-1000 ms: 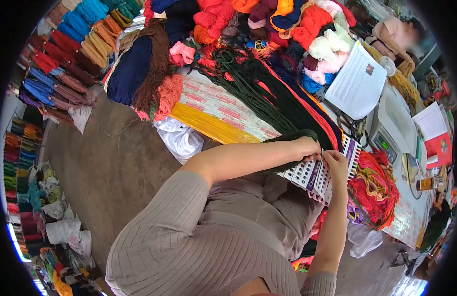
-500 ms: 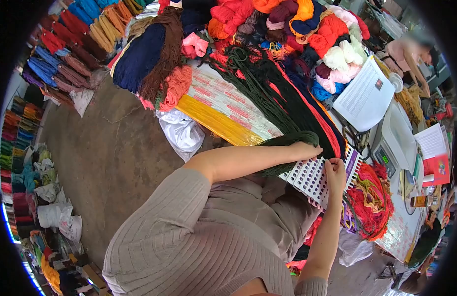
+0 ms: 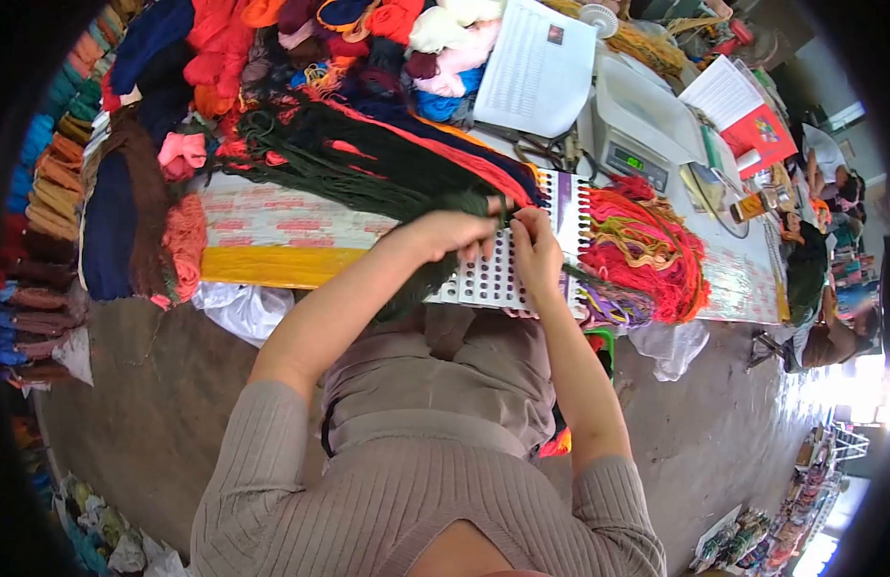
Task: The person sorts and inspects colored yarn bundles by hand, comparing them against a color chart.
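Note:
A white sample card (image 3: 483,279) with rows of punched holes lies at the table's front edge, a purple strip along it and coloured yarn tufts down its sides. Over its left part, my left hand (image 3: 454,234) is closed on dark green yarn (image 3: 411,207), its fingertips slightly blurred. My right hand (image 3: 539,252) pinches at the card's upper middle, where a dark green strand runs between the two hands. The fingertips partly hide that strand. Dark green yarn also hangs down below my left wrist.
Multicoloured yarn (image 3: 647,250) lies right of the card. Behind stand a digital scale (image 3: 637,163), a printed sheet (image 3: 536,72) and scissors (image 3: 541,154). Heaped skeins (image 3: 445,34) cover the back. A yellow strip (image 3: 281,266) edges the table. Other people (image 3: 825,159) are at far right.
The view has swung to the right and levelled with the table. My left hand has shifted to the card's upper left with the green yarn; my right hand still pinches near the card's middle.

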A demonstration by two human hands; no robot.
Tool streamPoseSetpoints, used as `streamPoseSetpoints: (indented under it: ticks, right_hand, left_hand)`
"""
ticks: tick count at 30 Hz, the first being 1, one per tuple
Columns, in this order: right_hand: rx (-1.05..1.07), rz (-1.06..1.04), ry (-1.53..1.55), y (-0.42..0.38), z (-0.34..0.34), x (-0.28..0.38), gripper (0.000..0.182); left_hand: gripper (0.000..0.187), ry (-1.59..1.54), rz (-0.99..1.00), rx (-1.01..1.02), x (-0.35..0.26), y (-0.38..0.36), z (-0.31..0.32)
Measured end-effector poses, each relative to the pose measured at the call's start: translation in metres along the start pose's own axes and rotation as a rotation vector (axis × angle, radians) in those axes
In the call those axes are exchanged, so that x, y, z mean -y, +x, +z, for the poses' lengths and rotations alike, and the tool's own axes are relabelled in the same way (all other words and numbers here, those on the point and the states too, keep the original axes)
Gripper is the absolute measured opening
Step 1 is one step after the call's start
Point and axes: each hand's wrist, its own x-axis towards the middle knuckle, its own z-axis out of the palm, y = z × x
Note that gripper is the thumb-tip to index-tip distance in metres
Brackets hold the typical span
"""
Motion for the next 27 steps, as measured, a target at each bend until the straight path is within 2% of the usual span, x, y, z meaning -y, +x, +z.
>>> streamPoseSetpoints:
  ticks: [1, 2, 3, 4, 5, 6, 7, 8, 10, 11, 12, 13, 15, 17, 18, 19, 20, 21, 22, 23, 24, 25, 26, 27]
  right_hand:
    - [0.024, -0.038, 0.003, 0.0, -0.001, -0.001, 0.016]
    - [0.029, -0.048, -0.024, -0.001, -0.001, 0.002, 0.019]
    - [0.104, -0.006, -0.175, 0.0, -0.003, 0.006, 0.02]
    - [0.179, 0.043, -0.321, 0.001, -0.004, 0.01, 0.021]
    - [0.171, -0.026, -0.376, 0.001, -0.001, 0.008, 0.028]
    - [0.172, -0.055, -0.396, -0.001, -0.003, 0.016, 0.031]
    - [0.172, -0.086, -0.413, -0.002, -0.003, 0.024, 0.033]
    - [0.134, -0.113, -0.405, -0.001, 0.001, 0.018, 0.035]
    - [0.139, -0.096, -0.395, -0.001, 0.001, 0.017, 0.034]
    - [0.149, -0.088, -0.397, 0.0, 0.001, 0.018, 0.033]
    - [0.16, -0.076, -0.399, 0.0, 0.001, 0.017, 0.033]
    - [0.158, -0.081, -0.397, 0.0, 0.0, 0.019, 0.033]
    - [0.207, -0.039, -0.383, 0.001, -0.004, 0.025, 0.033]
    - [0.187, -0.061, -0.359, 0.001, -0.003, 0.019, 0.034]
    - [0.227, -0.011, -0.366, 0.002, -0.005, 0.02, 0.035]
    - [0.23, 0.05, -0.285, 0.005, -0.008, 0.021, 0.033]
    - [0.241, 0.114, -0.207, 0.005, -0.01, 0.023, 0.032]
    - [0.189, 0.133, -0.107, 0.003, -0.012, 0.033, 0.024]
    - [0.136, 0.037, -0.015, -0.003, -0.009, 0.04, 0.02]
    - [0.088, -0.06, 0.078, -0.012, -0.003, 0.047, 0.016]
    - [0.173, -0.032, 0.17, -0.021, 0.009, 0.049, 0.012]
    - [0.268, -0.105, 0.274, -0.03, 0.014, 0.056, 0.013]
    - [0.327, -0.107, 0.387, -0.038, 0.019, 0.066, 0.012]
    - [0.407, 0.071, 0.492, -0.044, 0.018, 0.075, 0.009]
  left_hand:
    - [0.026, 0.107, -0.039, 0.098, 0.007, 0.007, 0.007]
    - [0.023, 0.147, -0.062, 0.016, 0.01, 0.012, 0.009]
    - [0.026, 0.189, -0.089, -0.066, 0.015, 0.014, 0.008]
    - [0.032, 0.195, -0.032, -0.199, 0.018, 0.015, -0.001]
    - [0.034, 0.129, 0.053, -0.329, 0.023, 0.015, -0.017]
    - [0.021, 0.112, -0.077, -0.483, 0.002, -0.006, -0.032]
    - [0.012, -0.326, 0.019, -0.434, -0.005, -0.018, -0.06]
    - [0.011, -0.604, 0.016, -0.39, -0.01, -0.035, -0.095]
    - [0.008, -0.862, 0.188, -0.354, -0.02, -0.075, -0.149]
    - [0.005, -0.968, 0.228, -0.341, -0.014, -0.088, -0.183]
    - [0.006, -1.05, 0.238, -0.318, -0.024, -0.104, -0.191]
    - [0.011, -0.962, 0.32, -0.328, -0.018, -0.111, -0.21]
    - [0.019, -0.559, 0.349, -0.992, -0.01, -0.112, -0.22]
    - [0.034, 0.018, 0.144, -1.273, 0.026, -0.115, -0.246]
    - [0.047, 0.083, 0.232, -1.265, 0.015, -0.119, -0.205]
    - [0.052, 0.16, 0.009, -1.223, 0.002, -0.124, -0.168]
    - [0.054, 0.232, 0.112, -1.128, 0.001, -0.121, -0.136]
    - [0.053, 0.238, 0.214, -0.994, -0.009, -0.121, -0.092]
    - [0.051, 0.238, 0.292, -0.846, 0.004, -0.113, -0.071]
    - [0.046, 0.173, 0.397, -0.597, 0.008, -0.109, -0.047]
    - [0.04, 0.124, 0.432, -0.481, 0.012, -0.102, -0.025]
    - [0.037, -0.063, 0.379, -0.377, 0.009, -0.097, -0.001]
    - [0.039, -0.088, 0.384, -0.277, 0.012, -0.092, 0.012]
    - [0.043, -0.149, 0.368, -0.19, 0.015, -0.084, 0.02]
